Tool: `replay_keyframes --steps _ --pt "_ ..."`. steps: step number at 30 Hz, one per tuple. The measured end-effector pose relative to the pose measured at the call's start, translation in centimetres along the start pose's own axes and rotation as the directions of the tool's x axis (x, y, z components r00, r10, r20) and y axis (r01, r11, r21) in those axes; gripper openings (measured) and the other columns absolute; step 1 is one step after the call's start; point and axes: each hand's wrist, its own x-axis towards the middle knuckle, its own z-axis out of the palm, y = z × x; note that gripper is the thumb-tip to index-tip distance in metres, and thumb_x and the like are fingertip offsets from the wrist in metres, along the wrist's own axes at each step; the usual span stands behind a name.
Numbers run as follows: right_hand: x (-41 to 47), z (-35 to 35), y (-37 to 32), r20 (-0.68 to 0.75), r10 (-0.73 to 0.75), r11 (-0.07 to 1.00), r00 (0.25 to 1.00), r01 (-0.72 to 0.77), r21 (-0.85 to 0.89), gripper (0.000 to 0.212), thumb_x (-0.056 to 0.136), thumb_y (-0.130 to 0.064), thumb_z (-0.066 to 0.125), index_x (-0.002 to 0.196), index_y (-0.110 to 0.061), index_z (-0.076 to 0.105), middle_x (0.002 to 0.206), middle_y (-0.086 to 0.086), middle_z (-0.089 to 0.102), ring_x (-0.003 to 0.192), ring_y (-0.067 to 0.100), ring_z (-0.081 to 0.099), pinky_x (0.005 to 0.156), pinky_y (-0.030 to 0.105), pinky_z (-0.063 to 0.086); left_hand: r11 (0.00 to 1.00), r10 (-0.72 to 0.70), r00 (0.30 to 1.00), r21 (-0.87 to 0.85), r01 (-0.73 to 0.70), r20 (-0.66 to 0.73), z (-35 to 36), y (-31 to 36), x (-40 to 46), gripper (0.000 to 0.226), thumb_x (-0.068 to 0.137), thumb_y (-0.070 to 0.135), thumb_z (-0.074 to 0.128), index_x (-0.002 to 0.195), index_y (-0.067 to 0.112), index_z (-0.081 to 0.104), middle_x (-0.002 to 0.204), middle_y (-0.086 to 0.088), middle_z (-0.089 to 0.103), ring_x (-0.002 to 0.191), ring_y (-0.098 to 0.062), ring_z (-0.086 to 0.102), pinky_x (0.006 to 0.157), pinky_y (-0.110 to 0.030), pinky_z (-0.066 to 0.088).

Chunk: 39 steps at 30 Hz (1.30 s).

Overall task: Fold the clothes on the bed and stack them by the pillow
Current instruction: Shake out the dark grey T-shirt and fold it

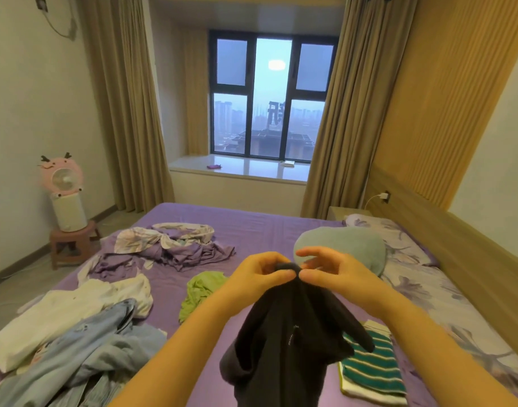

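Both hands are raised over the purple bed (252, 227), pinching the top edge of a dark garment (287, 327) between them. The left hand (260, 273) grips the fabric with thumb and curled fingers; the right hand (334, 271) pinches it between thumb and forefinger, the other fingers spread loosely above. The hands nearly touch at the pinch point. The garment hangs down in folds toward the camera, and its lower end is cut off by the bottom edge of the frame, so what kind of clothing it is cannot be told.

Part of a folded green-and-white striped piece (372, 368) lies on the sheet at the right; its near-left corner is hidden behind the hanging dark cloth. A crumpled lime-green item (202, 289) lies left of the hands, partly covered by the left forearm. Farther left sit a white garment (69, 312) and a heap of pale blue clothes (84, 356), the latter running out of the frame at the lower left. A rumpled lilac and floral bundle (169, 242) lies toward the foot of the bed.

Behind the right hand a teal cushion (340, 242) rests against a floral pillow (398, 239), its near side hidden by the fingers. A pink fan (62, 177) stands on a stool (72, 242) by the wall.
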Motion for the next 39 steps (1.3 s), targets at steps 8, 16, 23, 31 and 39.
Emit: replay_keyframes --steps 8,16,23,31,39 --pt "0.9 -0.4 0.1 -0.095 -0.047 0.998 0.994 0.044 -0.034 0.017 0.096 -0.031 0.052 0.089 -0.027 0.068 0.080 -0.010 0.067 0.080 0.002 0.063 0.066 0.012 0.050 0.989 -0.150 0.977 0.036 0.146 0.154 -1.1 -1.0 -0.3 0.032 0.086 0.022 0.071 0.111 0.008 0.057 0.108 -0.015 0.068 0.100 -0.028 0.067 0.092 -0.042 0.054" --pt "1.1 -2.7 2.0 -0.350 0.192 0.913 0.917 -0.037 0.406 0.018 0.097 -0.027 0.049 0.094 -0.022 0.066 0.094 0.001 0.067 0.089 0.018 0.062 0.067 0.025 0.047 0.972 -0.194 0.979 0.143 0.184 0.057 -3.3 -4.4 -2.5 0.039 0.083 0.044 0.068 0.099 0.008 0.070 0.081 0.006 0.064 0.081 -0.009 0.063 0.077 -0.021 0.050" --pt "-0.5 -5.9 4.6 -0.435 0.349 0.866 0.830 -0.109 0.488 0.018 0.100 -0.020 0.046 0.092 -0.017 0.062 0.096 0.005 0.063 0.087 0.020 0.058 0.064 0.029 0.045 0.953 -0.219 0.968 0.184 0.239 -0.122 -3.6 -4.4 -1.5 0.086 0.061 0.088 0.052 0.084 0.006 0.063 0.079 -0.015 0.053 0.076 -0.021 0.051 0.076 -0.040 0.043" --pt "-2.3 -7.5 6.7 -0.526 0.101 0.995 0.844 -0.098 0.033 0.015 0.100 -0.028 0.043 0.097 -0.028 0.058 0.102 -0.006 0.058 0.091 0.007 0.052 0.073 0.019 0.039 0.923 -0.176 0.984 0.350 0.160 0.015 -3.9 -0.9 -0.2 0.006 0.084 0.027 0.072 0.089 0.031 0.072 0.083 0.007 0.070 0.080 0.000 0.064 0.066 -0.005 0.047" --pt "-2.9 -7.9 8.5 -0.554 -0.232 0.885 0.800 -0.063 -0.461 0.026 0.099 -0.019 0.045 0.114 -0.008 0.064 0.107 0.011 0.066 0.094 0.025 0.059 0.080 0.029 0.042 0.583 0.080 0.962 0.795 0.169 -0.263 -2.7 1.2 -0.4 0.041 0.092 0.047 0.050 0.092 0.009 0.065 0.083 -0.010 0.063 0.074 -0.023 0.057 0.069 -0.037 0.048"
